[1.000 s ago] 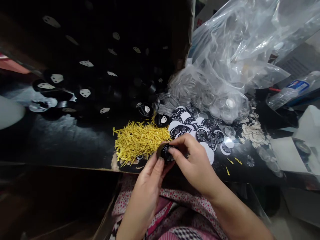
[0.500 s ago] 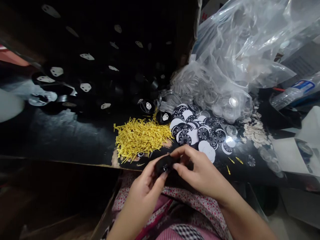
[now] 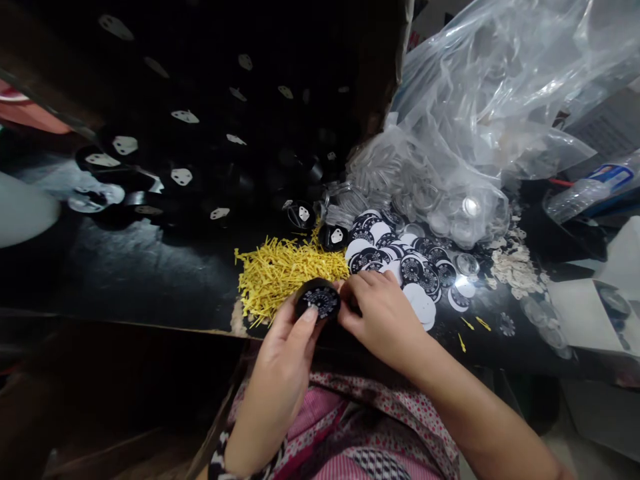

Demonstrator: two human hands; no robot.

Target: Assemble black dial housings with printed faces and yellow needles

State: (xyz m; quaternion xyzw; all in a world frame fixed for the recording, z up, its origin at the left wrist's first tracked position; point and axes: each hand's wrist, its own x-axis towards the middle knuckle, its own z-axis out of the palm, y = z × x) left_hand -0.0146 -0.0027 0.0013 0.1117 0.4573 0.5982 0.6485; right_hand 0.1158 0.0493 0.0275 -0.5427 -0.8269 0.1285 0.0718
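My left hand (image 3: 287,353) holds a small round black case (image 3: 318,301) with a printed dial face showing upward, pinched between thumb and fingers at the table's front edge. My right hand (image 3: 383,313) sits just right of the case, fingers curled down onto the table beside it; whether it grips anything is hidden. A heap of thin yellow plastic pointers (image 3: 285,272) lies just behind the case. A spread of round black and white dial discs (image 3: 405,263) lies behind my right hand.
A clear plastic bag (image 3: 465,133) full of transparent round covers stands at the back right. Black cases with white backs (image 3: 183,177) are scattered over the dark table at the left. White scraps (image 3: 510,267), a plastic bottle (image 3: 590,187) and a white box (image 3: 580,313) lie at the right.
The case has turned so its dial face points up and has risen toward the yellow heap. My right hand has let go of the case and dropped beside it.
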